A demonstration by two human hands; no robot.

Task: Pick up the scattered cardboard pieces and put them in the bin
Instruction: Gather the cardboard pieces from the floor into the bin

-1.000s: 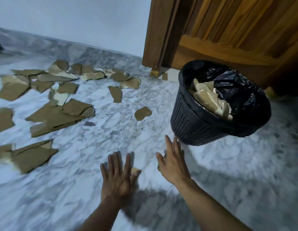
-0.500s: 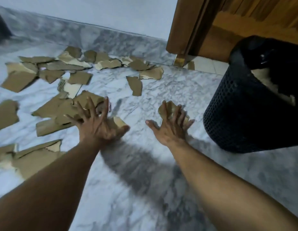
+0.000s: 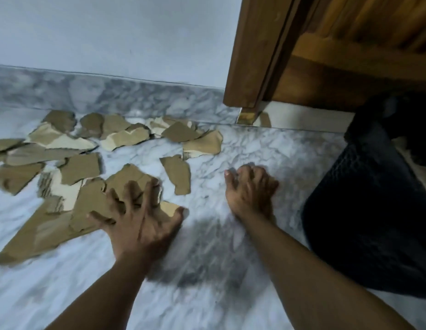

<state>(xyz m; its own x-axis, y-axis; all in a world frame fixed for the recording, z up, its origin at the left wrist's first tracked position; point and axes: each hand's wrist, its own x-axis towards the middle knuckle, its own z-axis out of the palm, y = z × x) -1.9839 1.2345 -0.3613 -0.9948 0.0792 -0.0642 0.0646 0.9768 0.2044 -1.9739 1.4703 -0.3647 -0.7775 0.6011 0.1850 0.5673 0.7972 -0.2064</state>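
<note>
Several torn brown cardboard pieces [image 3: 83, 167] lie scattered on the marble floor, from the left edge back to the wall skirting. My left hand [image 3: 140, 215] is spread, palm down, on the nearest pile [image 3: 52, 225], and a small cardboard scrap [image 3: 170, 207] is pinched under its thumb. My right hand [image 3: 251, 189] is curled, fingers down, on the floor between a long lone piece [image 3: 177, 173] and the bin; the small piece it covered is hidden beneath it. The black mesh bin [image 3: 373, 210] stands at the right, with cardboard showing inside [image 3: 403, 148].
A wooden door frame [image 3: 252, 67] and door rise behind the bin. A marble skirting [image 3: 112, 96] and pale wall bound the floor at the back. Bare marble floor [image 3: 207, 270] lies between my arms and in front of the bin.
Both hands have reached further forward. The left now presses on the nearest cardboard pile, and the right fingers have curled down over the small piece.
</note>
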